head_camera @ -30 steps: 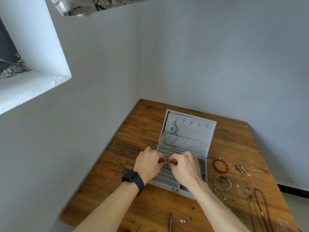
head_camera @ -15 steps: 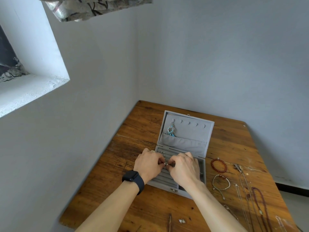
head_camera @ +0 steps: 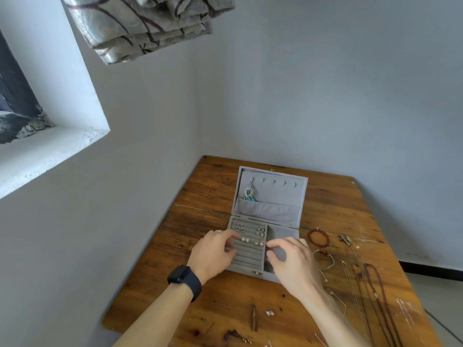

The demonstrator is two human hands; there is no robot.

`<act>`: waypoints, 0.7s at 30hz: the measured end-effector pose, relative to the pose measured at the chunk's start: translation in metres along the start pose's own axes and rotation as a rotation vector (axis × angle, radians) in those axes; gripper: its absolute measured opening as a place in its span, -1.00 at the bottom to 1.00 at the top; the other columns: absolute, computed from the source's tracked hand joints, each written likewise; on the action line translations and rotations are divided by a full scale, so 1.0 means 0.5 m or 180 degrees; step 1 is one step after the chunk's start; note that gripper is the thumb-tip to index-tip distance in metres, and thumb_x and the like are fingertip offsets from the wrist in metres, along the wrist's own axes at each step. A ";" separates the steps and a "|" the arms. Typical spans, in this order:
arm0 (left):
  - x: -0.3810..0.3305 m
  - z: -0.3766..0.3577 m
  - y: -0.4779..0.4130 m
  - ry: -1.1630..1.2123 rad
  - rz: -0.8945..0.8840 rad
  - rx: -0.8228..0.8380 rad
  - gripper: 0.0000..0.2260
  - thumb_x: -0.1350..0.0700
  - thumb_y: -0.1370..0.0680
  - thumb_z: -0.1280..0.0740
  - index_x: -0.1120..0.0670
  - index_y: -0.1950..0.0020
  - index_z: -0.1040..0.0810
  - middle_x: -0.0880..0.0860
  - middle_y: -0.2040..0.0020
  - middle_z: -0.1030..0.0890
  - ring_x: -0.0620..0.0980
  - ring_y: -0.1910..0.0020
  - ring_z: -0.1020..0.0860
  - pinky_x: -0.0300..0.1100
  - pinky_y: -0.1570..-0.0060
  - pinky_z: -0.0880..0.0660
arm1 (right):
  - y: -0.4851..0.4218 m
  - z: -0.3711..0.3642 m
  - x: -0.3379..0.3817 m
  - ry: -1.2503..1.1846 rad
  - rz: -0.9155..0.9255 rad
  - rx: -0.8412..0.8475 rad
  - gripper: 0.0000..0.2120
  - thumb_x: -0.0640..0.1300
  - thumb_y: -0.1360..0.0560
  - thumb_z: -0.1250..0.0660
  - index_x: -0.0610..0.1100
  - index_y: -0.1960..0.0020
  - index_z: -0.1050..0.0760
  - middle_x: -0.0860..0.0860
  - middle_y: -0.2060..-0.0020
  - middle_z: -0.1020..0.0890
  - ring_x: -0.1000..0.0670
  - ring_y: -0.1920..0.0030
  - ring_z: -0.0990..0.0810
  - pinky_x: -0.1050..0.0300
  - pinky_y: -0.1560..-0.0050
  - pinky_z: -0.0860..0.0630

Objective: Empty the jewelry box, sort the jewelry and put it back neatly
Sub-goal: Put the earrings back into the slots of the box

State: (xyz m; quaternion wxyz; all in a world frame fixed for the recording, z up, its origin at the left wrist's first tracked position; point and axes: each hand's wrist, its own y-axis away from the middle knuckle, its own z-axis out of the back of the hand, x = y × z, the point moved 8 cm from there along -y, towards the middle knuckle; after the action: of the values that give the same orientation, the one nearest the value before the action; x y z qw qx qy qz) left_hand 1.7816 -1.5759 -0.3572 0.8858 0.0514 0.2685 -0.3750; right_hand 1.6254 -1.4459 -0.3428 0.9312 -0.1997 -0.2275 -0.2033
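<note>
The grey jewelry box point(head_camera: 280, 278) stands open on the wooden table point(head_camera: 225, 304), its lid point(head_camera: 275, 194) upright. A teal dangling earring point(head_camera: 249, 194) hangs inside the lid. Several small earrings point(head_camera: 260, 231) sit in the ring rolls on the box's left side. My left hand point(head_camera: 213, 254), with a black watch at the wrist, rests its loosely bent fingers on the left end of the rolls. My right hand point(head_camera: 292, 262) hovers over the box's right compartment point(head_camera: 284, 232) with fingers loosely curled, nothing visible in them.
To the right of the box lie a red bead bracelet point(head_camera: 318, 237), a white cord bracelet point(head_camera: 328, 262), thin chains point(head_camera: 354, 269) and a dark red necklace point(head_camera: 375, 289). A small earring point(head_camera: 269, 313) and a brown stick point(head_camera: 253, 320) lie near the front. Walls border the table's left and far sides.
My hands were pinched together over the ring rolls. They have since drawn apart, the left to the box's left side and the right over the right compartment, uncovering the earrings.
</note>
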 end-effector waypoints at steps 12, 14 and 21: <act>-0.064 -0.076 0.211 0.0390 -0.0013 -0.0218 -0.77 -0.06 -0.59 -0.33 -0.23 -0.24 -0.55 -0.25 -0.14 -0.52 -0.27 -0.18 -0.44 -0.31 -0.11 -0.47 | 0.227 0.002 -0.063 -0.0366 -0.0431 0.0165 -0.84 -0.05 -0.49 -0.46 0.14 -0.05 -0.63 0.29 0.03 -0.59 0.17 -0.05 -0.50 0.40 -0.04 -0.31; -0.085 -0.094 0.214 0.0293 -0.0071 -0.0099 -0.75 -0.07 -0.58 -0.33 -0.20 -0.26 -0.56 -0.22 -0.18 -0.54 -0.22 -0.21 -0.44 -0.27 -0.13 -0.47 | 0.236 -0.015 -0.059 -0.0345 -0.0387 0.0330 -0.82 0.00 -0.50 -0.44 0.15 -0.09 -0.62 0.28 0.04 -0.59 0.18 -0.04 -0.52 0.29 -0.08 -0.41; -0.120 -0.125 0.199 -0.0163 -0.0070 0.0085 -0.72 -0.12 -0.56 -0.34 -0.20 -0.27 -0.58 -0.13 -0.21 -0.56 -0.09 -0.23 -0.42 -0.07 -0.18 -0.46 | 0.233 -0.037 -0.056 -0.0320 -0.0413 0.0416 -0.78 0.02 -0.50 -0.43 0.09 -0.15 -0.62 0.23 0.05 -0.54 0.24 0.06 -0.42 0.02 -0.30 -0.42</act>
State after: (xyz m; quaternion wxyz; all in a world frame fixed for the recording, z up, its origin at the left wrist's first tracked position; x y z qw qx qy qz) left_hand 1.7887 -1.4486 -0.3903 0.8875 0.0506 0.2412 -0.3895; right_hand 1.6639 -1.3488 -0.4046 0.9145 -0.1334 -0.2991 -0.2376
